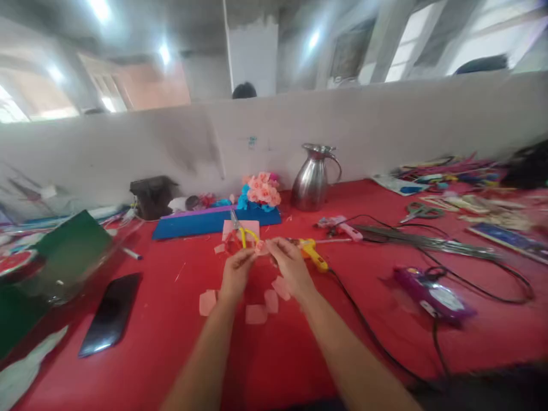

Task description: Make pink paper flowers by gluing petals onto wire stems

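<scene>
Above the red table, a small pink paper flower (260,246) sits between my two hands. My left hand (237,273) pinches it from the left with closed fingertips, and my right hand (292,267) grips its right side. Blur hides the flower's finer folds. Just beyond the hands lie scissors (244,235) with a yellow handle, by a sheet of pink paper (253,226). Several cut pink paper pieces (256,314) are scattered below and around my wrists. A yellow glue gun (315,255) rests right of my right hand.
A pink and blue flower bunch (262,191) stands at the back near a steel jug (311,180). A phone (110,314) lies left. Right are a purple power strip (434,297), cables, wire stems (428,241), a pink glue gun (345,228) and green-handled scissors (422,211).
</scene>
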`<state>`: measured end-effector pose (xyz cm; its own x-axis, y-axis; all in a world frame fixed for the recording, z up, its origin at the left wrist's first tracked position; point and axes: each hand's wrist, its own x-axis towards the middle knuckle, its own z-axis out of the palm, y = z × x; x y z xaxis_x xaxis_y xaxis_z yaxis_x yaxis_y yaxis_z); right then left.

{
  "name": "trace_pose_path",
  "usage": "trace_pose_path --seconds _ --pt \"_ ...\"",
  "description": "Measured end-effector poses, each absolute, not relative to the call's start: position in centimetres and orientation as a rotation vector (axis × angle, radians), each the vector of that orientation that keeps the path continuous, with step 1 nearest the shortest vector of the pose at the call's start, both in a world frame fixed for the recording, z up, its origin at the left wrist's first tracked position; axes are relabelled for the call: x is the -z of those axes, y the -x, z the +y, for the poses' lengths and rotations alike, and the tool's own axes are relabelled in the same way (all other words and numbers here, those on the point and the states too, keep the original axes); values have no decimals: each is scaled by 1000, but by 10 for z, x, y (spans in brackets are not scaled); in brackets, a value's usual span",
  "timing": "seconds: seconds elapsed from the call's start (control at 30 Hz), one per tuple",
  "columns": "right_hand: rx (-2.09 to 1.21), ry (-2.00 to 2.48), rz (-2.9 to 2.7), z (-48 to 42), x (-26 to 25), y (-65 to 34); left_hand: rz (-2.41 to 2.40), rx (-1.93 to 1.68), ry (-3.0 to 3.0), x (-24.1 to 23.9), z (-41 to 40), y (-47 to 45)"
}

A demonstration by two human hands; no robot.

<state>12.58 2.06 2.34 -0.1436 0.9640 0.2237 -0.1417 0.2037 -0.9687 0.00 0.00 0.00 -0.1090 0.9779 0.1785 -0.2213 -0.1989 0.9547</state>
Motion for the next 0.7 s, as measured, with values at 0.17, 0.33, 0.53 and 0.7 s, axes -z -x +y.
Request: trace_pose_path --seconds 0.17,0.33,0.53,0.7 --pt "-1242 869 -1259 22 -24 -126 1003 -1526 -1106 -2 0 -1" --pt "-1227 864 -1203 18 -30 -125 1015 -1542 -1081 -6 -1 -3" --pt "-1236 883 -1176 19 -28 -126 1055 -1553 -1028 -6 -1 -3" --pt "-1235 889 -1195 20 -26 -126 1057 -1577 -1002 -4 1 -3"
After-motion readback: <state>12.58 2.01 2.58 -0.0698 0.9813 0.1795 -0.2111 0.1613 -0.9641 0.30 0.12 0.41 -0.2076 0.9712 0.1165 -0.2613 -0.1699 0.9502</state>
